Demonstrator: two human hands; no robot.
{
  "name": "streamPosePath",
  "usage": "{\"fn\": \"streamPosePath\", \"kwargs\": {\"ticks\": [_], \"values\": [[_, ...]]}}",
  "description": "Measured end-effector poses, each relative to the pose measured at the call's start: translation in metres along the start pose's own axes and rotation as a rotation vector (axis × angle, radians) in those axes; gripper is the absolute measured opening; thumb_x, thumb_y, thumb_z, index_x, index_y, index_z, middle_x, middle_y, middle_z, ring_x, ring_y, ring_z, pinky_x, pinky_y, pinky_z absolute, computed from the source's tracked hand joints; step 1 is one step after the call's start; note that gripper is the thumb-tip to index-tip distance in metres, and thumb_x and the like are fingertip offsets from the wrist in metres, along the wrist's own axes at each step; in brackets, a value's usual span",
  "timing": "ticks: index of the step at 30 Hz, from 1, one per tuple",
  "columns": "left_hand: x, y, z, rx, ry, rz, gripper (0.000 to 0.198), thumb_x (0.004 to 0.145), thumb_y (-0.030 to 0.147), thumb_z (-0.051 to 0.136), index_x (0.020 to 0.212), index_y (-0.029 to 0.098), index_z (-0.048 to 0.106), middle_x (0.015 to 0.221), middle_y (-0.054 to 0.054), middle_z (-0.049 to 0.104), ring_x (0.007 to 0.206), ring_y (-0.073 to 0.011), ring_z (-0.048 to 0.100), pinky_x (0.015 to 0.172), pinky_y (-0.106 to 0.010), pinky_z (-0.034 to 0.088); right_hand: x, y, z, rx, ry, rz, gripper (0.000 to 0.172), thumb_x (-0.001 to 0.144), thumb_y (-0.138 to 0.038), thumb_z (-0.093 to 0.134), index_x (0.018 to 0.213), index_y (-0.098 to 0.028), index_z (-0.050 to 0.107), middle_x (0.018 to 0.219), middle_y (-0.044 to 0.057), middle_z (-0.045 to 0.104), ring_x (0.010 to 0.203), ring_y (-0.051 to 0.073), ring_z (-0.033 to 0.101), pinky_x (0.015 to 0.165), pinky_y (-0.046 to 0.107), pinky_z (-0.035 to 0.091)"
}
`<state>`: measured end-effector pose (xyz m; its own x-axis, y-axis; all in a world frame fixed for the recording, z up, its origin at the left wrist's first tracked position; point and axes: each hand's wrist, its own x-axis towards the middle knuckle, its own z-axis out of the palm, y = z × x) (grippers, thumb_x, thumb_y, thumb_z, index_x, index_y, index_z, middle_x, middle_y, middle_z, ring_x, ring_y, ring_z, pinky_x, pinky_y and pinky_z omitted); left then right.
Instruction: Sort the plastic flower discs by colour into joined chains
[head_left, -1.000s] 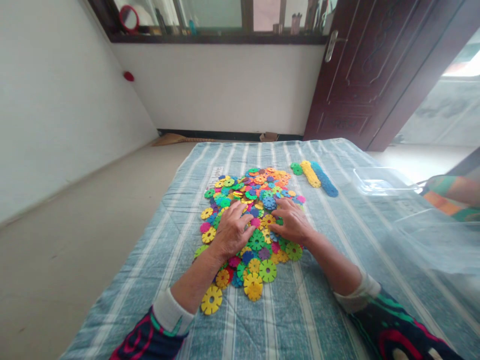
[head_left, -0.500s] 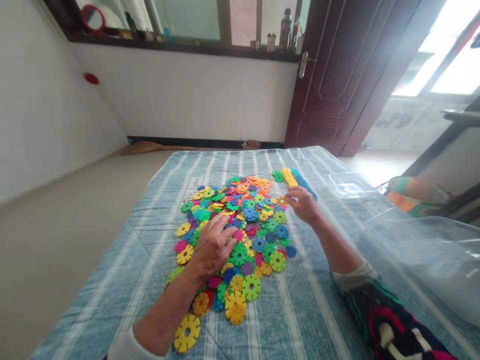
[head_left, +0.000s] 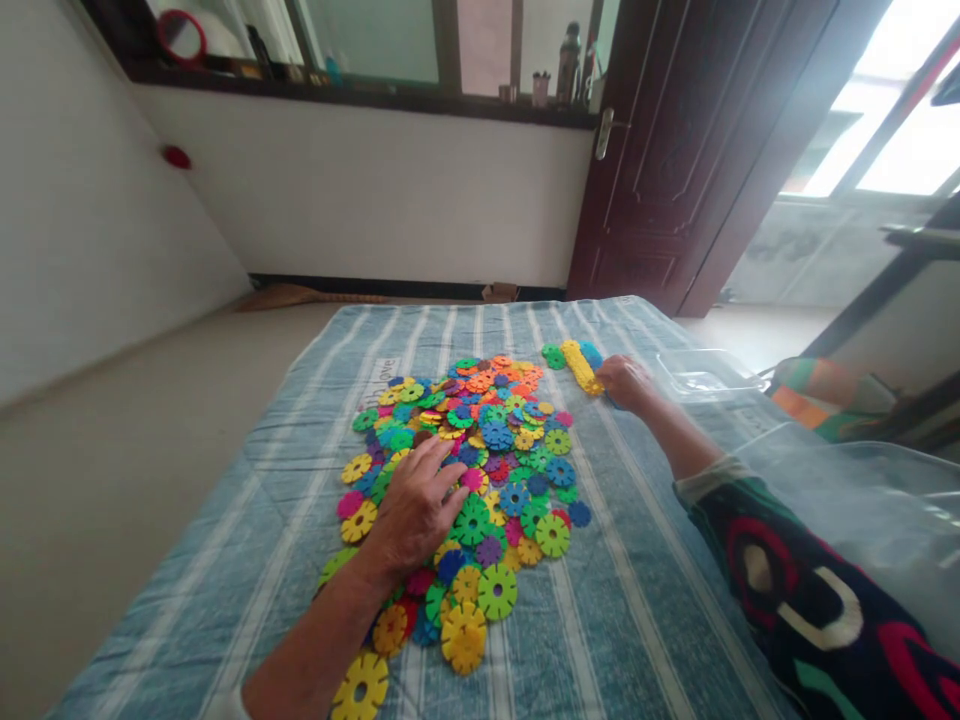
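A heap of colourful plastic snowflake discs (head_left: 514,497), flat and notched round their rims, spreads over the striped cloth. My left hand (head_left: 421,500) lies palm down on the heap's left side, fingers stretched and slightly apart. Right of the heap's far end, yellow discs stand pressed together in a row (head_left: 576,362). My right hand (head_left: 626,382) is at the near end of that row, its fingertips pinched on a yellow disc (head_left: 593,385). A blue row (head_left: 591,353) lies alongside, partly hidden by this hand. A few green discs (head_left: 553,356) sit left of the yellow row.
The striped cloth (head_left: 285,540) covers the table. A clear plastic lid or tray (head_left: 705,385) lies at the far right, with a larger clear container (head_left: 847,490) nearer. A printed paper label (head_left: 385,372) shows beside the heap. Beyond are a wall and a brown door (head_left: 660,150).
My right hand has moved right and slightly back from the heap's edge, carrying a yellow disc to the yellow row's near end. My left hand stays on the heap. The view has shifted slightly.
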<state>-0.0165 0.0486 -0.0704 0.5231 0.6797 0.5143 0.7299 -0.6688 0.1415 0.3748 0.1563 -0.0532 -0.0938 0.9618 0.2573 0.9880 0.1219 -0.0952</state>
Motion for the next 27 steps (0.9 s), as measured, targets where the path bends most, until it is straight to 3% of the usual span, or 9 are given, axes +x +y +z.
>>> {"fn": "streamPosePath", "kwargs": {"ticks": [5, 11, 19, 27], "values": [[0.000, 0.000, 0.001, 0.029, -0.003, 0.009, 0.021, 0.088, 0.032, 0.052, 0.094, 0.021, 0.069, 0.124, -0.012, 0.061, 0.123, -0.0310, 0.049, 0.103, -0.052, 0.045, 0.004, 0.001, 0.003, -0.045, -0.004, 0.037, 0.024, 0.085, -0.018, 0.050, 0.079, -0.019, 0.073, 0.099, 0.009, 0.067, 0.102, 0.023, 0.057, 0.085, 0.031, 0.041], [0.000, 0.004, -0.001, 0.037, -0.013, -0.011, 0.020, 0.087, 0.029, 0.054, 0.094, 0.020, 0.070, 0.122, -0.013, 0.061, 0.123, -0.0318, 0.049, 0.103, -0.052, 0.045, -0.008, -0.009, 0.006, 0.052, 0.161, 0.078, 0.028, 0.086, -0.018, 0.051, 0.105, -0.020, 0.072, 0.112, 0.010, 0.067, 0.110, 0.025, 0.055, 0.090, 0.035, 0.042], [0.002, 0.012, -0.006, 0.014, -0.062, -0.042, 0.018, 0.085, 0.027, 0.056, 0.095, 0.020, 0.070, 0.123, -0.012, 0.061, 0.123, -0.0307, 0.049, 0.105, -0.051, 0.043, -0.036, -0.036, 0.009, 0.026, 0.173, 0.070, 0.024, 0.084, -0.018, 0.051, 0.094, -0.019, 0.073, 0.107, 0.013, 0.065, 0.108, 0.029, 0.051, 0.088, 0.041, 0.040], [0.001, 0.003, 0.001, 0.028, 0.007, 0.006, 0.018, 0.085, 0.028, 0.057, 0.093, 0.020, 0.070, 0.118, -0.012, 0.063, 0.119, -0.0306, 0.052, 0.101, -0.050, 0.046, -0.042, -0.027, 0.003, -0.054, 0.141, 0.239, 0.020, 0.082, -0.024, 0.058, 0.091, -0.019, 0.074, 0.105, 0.014, 0.061, 0.108, 0.029, 0.050, 0.087, 0.039, 0.039]]}}
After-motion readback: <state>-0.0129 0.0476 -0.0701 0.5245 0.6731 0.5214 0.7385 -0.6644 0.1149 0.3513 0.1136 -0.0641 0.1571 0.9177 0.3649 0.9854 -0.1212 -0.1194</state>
